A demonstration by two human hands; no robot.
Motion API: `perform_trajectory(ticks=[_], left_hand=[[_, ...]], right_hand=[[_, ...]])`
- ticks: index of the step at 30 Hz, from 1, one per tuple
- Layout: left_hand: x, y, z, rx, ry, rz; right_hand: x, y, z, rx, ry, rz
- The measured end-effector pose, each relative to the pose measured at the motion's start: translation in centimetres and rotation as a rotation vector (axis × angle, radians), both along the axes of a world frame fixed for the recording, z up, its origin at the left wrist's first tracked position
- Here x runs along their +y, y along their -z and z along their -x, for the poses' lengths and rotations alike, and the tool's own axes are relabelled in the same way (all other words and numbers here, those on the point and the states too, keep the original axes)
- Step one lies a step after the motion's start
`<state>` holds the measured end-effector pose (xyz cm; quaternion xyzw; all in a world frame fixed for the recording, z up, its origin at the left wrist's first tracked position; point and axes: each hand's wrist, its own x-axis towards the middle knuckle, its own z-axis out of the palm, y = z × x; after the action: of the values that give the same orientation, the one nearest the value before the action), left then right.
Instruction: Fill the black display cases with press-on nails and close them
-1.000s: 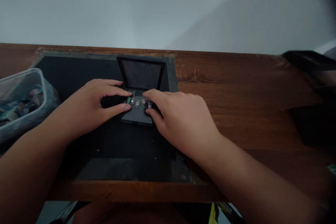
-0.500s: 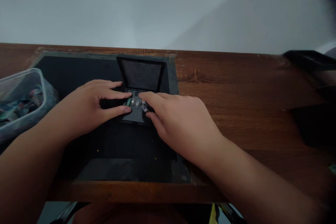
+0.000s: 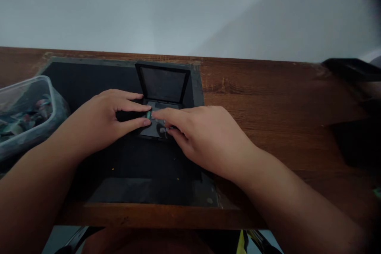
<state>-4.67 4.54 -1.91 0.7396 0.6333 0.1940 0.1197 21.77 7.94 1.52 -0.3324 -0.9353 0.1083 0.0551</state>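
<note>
Black square plastic-looking case point(image 3: 153, 132), lid point(image 3: 163, 84) raised, on black rectangular mat point(image 3: 133, 162); left hand point(image 3: 105, 113) at its left edge, fingertips point(image 3: 147, 122) parted either side of glossy green oblong piece point(image 3: 148, 114); right hand point(image 3: 211, 135) over its right side, cannot tell if gripping; best to brace left, nudge lightly

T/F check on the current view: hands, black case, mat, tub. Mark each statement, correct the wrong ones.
1. The black case has its lid raised. True.
2. The clear tub stands to the right of both hands. False: it is on the person's left, beside the left arm.
3. A green piece lies between the left hand's forefinger and thumb tips. True.
4. The right hand has its fingertips on bare wood. False: they are at the case.
5. The case sits on the dark mat. True.
</note>
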Motion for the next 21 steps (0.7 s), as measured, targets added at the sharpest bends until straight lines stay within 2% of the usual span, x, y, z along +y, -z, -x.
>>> perform_trajectory(ticks=[7,21], left_hand=[[0.0,-0.1,0.0,-0.007,0.001,0.000],[0.2,-0.1,0.0,-0.024,0.000,0.009]], right_hand=[[-0.3,0.3,-0.2,0.054,0.007,0.021],[-0.8,0.6,1.0,0.096,0.117,0.158]])
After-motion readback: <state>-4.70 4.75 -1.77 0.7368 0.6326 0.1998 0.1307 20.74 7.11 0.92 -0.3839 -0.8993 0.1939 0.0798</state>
